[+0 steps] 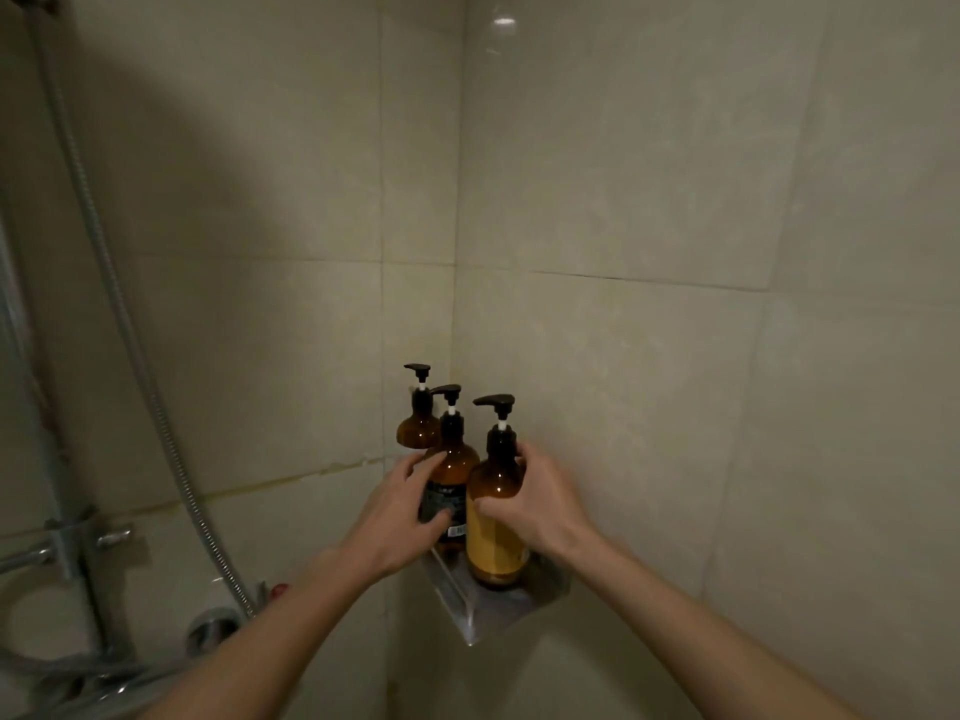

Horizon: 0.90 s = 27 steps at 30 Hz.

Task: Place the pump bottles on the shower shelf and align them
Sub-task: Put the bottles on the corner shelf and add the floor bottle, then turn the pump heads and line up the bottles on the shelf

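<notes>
Three amber pump bottles with black pumps stand in the tiled corner on a clear corner shelf point(470, 613). The front bottle point(496, 537) carries a yellow label, and my right hand point(540, 498) is wrapped around its shoulder and neck. The middle bottle point(457, 470) has a dark label; my left hand point(402, 511) grips it from the left, thumb across the label. The back bottle point(418, 428) stands behind them against the left wall, mostly hidden, untouched. All pump spouts point left.
A metal shower hose point(150, 397) hangs down the left wall to chrome taps and pipes point(78, 543) at the lower left. Beige tiled walls meet at the corner point(457, 200) above the shelf.
</notes>
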{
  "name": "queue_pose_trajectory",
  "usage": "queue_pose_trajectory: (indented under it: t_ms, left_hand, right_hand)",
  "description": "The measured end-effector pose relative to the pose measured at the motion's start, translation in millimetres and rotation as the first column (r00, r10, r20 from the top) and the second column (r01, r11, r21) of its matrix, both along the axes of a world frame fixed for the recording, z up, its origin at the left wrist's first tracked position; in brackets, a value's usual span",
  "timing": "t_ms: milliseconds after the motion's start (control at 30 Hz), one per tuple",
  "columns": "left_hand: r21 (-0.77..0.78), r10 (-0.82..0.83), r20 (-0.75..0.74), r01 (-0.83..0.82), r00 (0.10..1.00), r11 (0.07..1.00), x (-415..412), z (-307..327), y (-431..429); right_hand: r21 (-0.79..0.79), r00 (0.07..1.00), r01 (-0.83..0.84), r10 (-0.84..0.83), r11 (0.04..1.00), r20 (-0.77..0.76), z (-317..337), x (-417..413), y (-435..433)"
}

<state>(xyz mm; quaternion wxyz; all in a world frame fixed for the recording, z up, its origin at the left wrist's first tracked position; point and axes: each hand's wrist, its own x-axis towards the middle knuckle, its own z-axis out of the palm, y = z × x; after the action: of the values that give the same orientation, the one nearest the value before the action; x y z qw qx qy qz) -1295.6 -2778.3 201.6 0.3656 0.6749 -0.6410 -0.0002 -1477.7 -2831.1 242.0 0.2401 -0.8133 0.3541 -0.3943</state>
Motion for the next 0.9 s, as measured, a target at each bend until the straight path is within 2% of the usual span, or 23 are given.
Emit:
queue_pose_trajectory:
  t_ms: [200,533,767,900]
  left_hand:
    - [-0.072,0.008,-0.032,-0.011,0.999,0.997,2,-4,-8]
    - [-0.140,-0.041,-0.195,0.013,0.980,0.990,8,-5,-24]
    - [-0.186,-0.145,-0.188,0.109,0.971,0.976,12,-10,-28]
    - [-0.180,-0.172,-0.193,0.138,0.966,0.974,19,-9,-30]
  right_hand:
    - [0.068,0.998,-0.054,0.055,0.996,-0.003,-12,11,0]
    - [0.058,0.999,-0.029,0.031,0.998,-0.027,-17,15,5]
    - [0.084,0.994,-0.047,0.055,0.995,-0.095,-12,12,8]
    - [0.102,0.993,-0.076,0.084,0.992,-0.079,-6,11,16]
